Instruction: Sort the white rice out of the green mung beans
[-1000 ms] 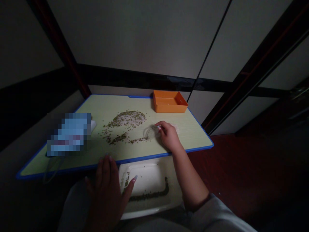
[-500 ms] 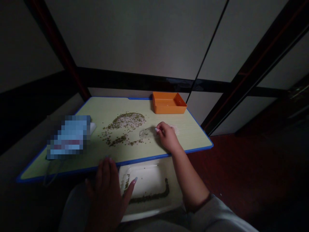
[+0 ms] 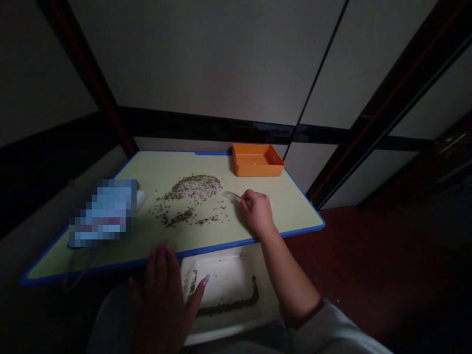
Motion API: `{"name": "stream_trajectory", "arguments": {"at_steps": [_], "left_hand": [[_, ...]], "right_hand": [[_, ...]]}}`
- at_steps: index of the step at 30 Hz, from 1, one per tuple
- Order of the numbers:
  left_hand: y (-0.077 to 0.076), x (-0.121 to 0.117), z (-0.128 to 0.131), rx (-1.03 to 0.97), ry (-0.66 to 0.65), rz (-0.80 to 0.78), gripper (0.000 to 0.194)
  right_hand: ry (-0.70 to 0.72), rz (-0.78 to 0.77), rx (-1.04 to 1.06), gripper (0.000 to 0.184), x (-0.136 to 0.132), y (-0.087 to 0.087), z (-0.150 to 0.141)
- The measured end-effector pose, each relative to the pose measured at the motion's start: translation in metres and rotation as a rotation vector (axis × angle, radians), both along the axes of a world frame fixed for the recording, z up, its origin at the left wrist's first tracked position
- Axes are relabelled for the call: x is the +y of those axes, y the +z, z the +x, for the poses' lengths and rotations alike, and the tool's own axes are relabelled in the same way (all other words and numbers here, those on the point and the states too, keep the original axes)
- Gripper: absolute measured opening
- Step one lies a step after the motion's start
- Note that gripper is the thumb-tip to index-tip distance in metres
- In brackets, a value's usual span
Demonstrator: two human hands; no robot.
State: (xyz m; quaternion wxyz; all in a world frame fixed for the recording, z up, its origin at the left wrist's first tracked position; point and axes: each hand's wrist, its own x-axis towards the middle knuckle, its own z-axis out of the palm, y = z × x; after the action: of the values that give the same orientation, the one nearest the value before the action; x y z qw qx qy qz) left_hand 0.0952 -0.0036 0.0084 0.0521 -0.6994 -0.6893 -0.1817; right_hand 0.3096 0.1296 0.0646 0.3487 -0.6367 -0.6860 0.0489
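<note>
My right hand [image 3: 257, 211] rests on the pale green tabletop [image 3: 158, 231] and pinches a small clear plastic piece [image 3: 230, 195], now tilted up on edge beside a spread of small green beans mixed with white grains [image 3: 191, 191]. My left hand [image 3: 162, 295] is below the table's blue front edge, fingers curled on the left rim of a white tray [image 3: 221, 295] that lies in my lap. A curved line of green beans [image 3: 236, 302] lies along the tray's lower edge.
An orange rectangular box [image 3: 257, 159] stands at the table's far right corner. A blurred blue object [image 3: 103, 211] lies on the left of the table, with a thin loop hanging over the front edge. Dark framed wall panels rise behind; dark red floor lies to the right.
My right hand has shifted slightly toward the bean pile and the clear piece has gone from lying flat to tilted up. The left hand stays on the tray.
</note>
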Motion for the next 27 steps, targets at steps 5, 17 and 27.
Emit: {"name": "stream_trajectory", "arguments": {"at_steps": [5, 17, 27], "left_hand": [[0.0007, 0.0001, -0.0011, 0.003, -0.006, 0.002, 0.079], [0.0064, -0.0015, 0.001, -0.015, 0.002, -0.055, 0.079], [0.002, -0.0007, -0.0015, -0.005, -0.004, -0.018, 0.078]], "right_hand": [[0.241, -0.011, 0.009, 0.007, -0.0014, 0.0001, -0.0045], [0.367, 0.033, 0.209, 0.014, -0.0031, 0.0001, 0.0011], [0.418, -0.021, 0.3, 0.013, -0.0018, -0.0021, 0.0027]]}}
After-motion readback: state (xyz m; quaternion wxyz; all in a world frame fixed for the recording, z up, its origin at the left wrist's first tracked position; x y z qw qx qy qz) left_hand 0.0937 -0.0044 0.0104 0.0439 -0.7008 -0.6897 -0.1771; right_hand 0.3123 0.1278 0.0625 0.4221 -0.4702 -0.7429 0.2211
